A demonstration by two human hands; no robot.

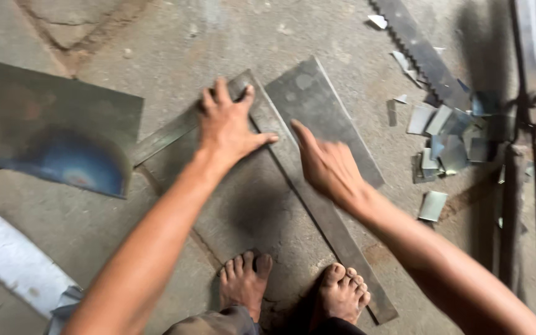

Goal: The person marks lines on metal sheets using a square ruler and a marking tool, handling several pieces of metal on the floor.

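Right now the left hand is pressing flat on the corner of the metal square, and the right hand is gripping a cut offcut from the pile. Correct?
Not quite. The left hand does press on the corner of the metal square, but the right hand grips nothing: it is open over the square's long arm, apart from the offcuts. The head view shows this.

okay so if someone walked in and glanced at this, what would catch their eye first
Two bare hands at the centre: the left hand presses flat on a metal square laid over a grey sheet on the concrete floor, the right hand hovering beside it. A pile of shiny offcuts lies to the right.
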